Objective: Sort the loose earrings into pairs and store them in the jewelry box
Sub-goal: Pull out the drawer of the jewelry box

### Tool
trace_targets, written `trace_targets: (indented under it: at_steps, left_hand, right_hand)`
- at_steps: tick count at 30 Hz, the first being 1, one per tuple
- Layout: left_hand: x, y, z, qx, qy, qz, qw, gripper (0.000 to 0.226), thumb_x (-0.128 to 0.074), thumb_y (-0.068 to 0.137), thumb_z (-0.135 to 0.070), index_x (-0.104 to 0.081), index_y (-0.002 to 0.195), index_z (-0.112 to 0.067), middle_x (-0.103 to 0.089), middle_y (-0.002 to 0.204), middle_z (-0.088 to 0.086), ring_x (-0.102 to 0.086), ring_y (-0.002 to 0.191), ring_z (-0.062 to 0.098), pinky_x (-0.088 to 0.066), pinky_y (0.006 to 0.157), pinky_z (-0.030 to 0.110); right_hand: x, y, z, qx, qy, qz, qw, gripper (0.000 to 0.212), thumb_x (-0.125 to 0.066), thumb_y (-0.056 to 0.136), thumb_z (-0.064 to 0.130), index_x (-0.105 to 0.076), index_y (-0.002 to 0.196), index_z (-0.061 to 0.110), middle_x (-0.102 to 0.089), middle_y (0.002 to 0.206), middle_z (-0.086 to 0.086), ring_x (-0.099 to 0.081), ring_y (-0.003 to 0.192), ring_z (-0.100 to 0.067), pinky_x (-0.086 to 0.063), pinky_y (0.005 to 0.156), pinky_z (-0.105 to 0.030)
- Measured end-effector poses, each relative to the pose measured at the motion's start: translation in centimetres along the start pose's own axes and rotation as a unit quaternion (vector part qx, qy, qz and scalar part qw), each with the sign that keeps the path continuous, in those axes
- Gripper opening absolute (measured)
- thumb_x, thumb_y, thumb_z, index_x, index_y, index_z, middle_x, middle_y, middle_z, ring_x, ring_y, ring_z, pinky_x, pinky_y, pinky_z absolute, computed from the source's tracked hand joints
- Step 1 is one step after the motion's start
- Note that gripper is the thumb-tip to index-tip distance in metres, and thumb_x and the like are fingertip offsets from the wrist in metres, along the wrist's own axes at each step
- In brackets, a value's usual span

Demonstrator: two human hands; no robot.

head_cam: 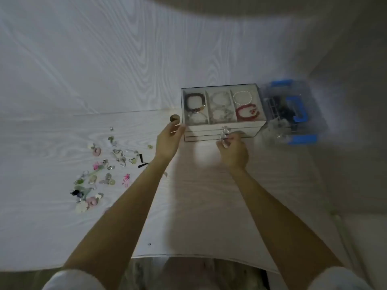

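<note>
A glass-topped jewelry box (247, 129) stands on the white table, with bracelets in its three top compartments and two drawers in front. My left hand (168, 141) rests against the box's front left corner, fingers relaxed. My right hand (232, 150) pinches the crystal knob (224, 133) of a drawer. Both drawers look shut. Several loose earrings (104, 170) lie scattered on the table to the left: pink, green, white and silver pieces.
A clear organizer with blue clips (293, 110) stands right of the jewelry box. A small round brownish bead (174, 118) lies by the box's left side. The table's near edge (188, 256) runs just above my lap.
</note>
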State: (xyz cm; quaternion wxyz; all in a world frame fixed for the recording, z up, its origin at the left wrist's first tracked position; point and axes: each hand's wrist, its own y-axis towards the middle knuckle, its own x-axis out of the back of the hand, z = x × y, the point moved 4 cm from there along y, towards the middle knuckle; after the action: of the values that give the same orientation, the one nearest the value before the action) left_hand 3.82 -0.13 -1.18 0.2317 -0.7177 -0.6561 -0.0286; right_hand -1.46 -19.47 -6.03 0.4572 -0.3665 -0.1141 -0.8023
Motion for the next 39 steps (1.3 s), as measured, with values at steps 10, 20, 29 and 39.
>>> trace_targets:
  at_steps: [10,20,29,39]
  left_hand:
    - [0.5,2.5,0.3,-0.014,-0.005,0.005,1.0,0.036,-0.066,0.082,-0.042,-0.066,0.104,-0.013,-0.068,0.101,0.004,-0.065,0.096,0.018,-0.052,0.091,0.044]
    - [-0.1,-1.3,1.7,-0.048,0.072,-0.005,0.996,0.033,-0.055,0.09,-0.038,-0.059,0.113,-0.014,-0.063,0.101,-0.003,-0.059,0.09,0.011,-0.045,0.078,0.024]
    - [-1.2,-4.9,4.7,-0.044,0.107,0.077,0.99,0.046,-0.069,0.081,-0.016,-0.055,0.126,-0.016,-0.066,0.111,0.006,-0.064,0.096,0.02,-0.051,0.086,0.035]
    - [-2.1,-5.8,6.2,0.005,0.044,0.076,0.996,0.054,-0.068,0.083,-0.018,-0.045,0.13,-0.007,-0.059,0.108,0.002,-0.06,0.095,0.018,-0.05,0.08,0.029]
  right_hand:
    - [0.0,-1.0,-0.5,-0.029,0.037,-0.058,0.997,0.015,-0.066,0.079,0.022,-0.055,0.088,0.018,-0.067,0.085,-0.002,-0.06,0.079,-0.021,-0.041,0.064,-0.027]
    - [1.7,-6.5,-3.1,-0.013,0.013,-0.031,0.999,0.019,-0.071,0.077,0.021,-0.058,0.089,0.014,-0.068,0.083,-0.001,-0.061,0.079,-0.02,-0.04,0.066,-0.025]
    - [1.9,-8.9,-3.9,-0.021,0.024,-0.02,0.999,0.034,-0.07,0.077,0.022,-0.054,0.106,0.017,-0.067,0.084,0.001,-0.062,0.083,-0.02,-0.049,0.072,-0.035]
    - [2.3,-9.5,-4.2,-0.013,0.003,-0.029,0.999,0.027,-0.067,0.078,0.017,-0.057,0.102,0.01,-0.068,0.09,-0.006,-0.056,0.092,-0.026,-0.045,0.083,-0.042]
